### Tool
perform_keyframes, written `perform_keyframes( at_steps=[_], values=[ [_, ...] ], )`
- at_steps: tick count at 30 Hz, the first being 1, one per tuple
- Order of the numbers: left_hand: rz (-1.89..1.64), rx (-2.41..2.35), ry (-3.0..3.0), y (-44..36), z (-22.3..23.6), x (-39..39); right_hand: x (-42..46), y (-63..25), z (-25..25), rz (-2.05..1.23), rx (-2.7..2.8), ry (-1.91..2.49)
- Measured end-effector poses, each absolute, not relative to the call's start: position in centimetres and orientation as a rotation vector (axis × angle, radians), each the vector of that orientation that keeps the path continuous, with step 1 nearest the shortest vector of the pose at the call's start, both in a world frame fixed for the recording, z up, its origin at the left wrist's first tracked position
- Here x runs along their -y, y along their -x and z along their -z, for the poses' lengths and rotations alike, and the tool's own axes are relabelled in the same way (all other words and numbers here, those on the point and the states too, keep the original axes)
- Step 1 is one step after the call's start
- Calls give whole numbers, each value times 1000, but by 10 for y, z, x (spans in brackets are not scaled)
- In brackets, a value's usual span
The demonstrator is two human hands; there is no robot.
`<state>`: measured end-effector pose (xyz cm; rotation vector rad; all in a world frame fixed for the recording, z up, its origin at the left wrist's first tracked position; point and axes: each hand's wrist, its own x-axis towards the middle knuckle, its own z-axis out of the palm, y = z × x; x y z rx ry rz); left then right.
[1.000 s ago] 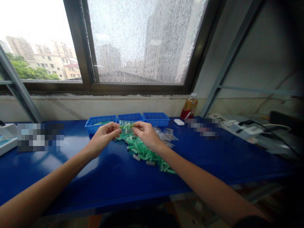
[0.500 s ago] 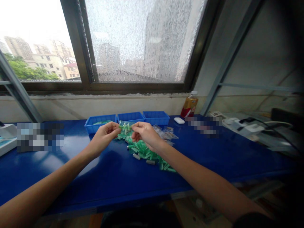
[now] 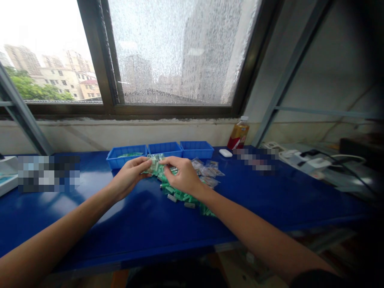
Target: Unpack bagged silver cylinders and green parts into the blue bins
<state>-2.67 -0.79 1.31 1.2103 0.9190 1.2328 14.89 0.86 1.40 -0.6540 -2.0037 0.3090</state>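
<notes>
A small clear plastic bag with pale green pieces in it is held up above the blue table. My left hand pinches its left side between thumb and fingers. My right hand is closed at the bag's right edge, its thumb and forefinger against the plastic; part of the bag is hidden behind the fingers. Beneath my right hand lies a heap of green tube-like pieces, some in green film. A silvery-grey cylinder and another one lie at the heap's near edge.
Three blue bins stand in a row by the wall; the left bin holds green packets. Several clear packets lie right of the heap. Farther right are a white case and a bottle. Power strips and cables sit at the right.
My right hand has shifted slightly left and turned, with its fingers now more over the bag. The bag has tilted and moved a little left. My left hand has barely moved.
</notes>
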Motion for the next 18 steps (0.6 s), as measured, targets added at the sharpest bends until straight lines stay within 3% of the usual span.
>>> perform_keyframes(
  at_steps=[7, 10, 12, 18],
  values=[
    [-1385, -1032, -1503, 29, -9, 8, -15, -142, -12, -961, 1635, 768],
    [-1393, -1044, -1531, 26, -11, 9, -16, -140, -11, -1040, 1716, 745],
    [-1387, -1096, -1531, 25, -10, 7, -16, -141, -10, -894, 1796, 759],
    [-1271, -1057, -1181, 27, -6, 4, -15, -153, -14, -37, 1993, 685]
  ],
)
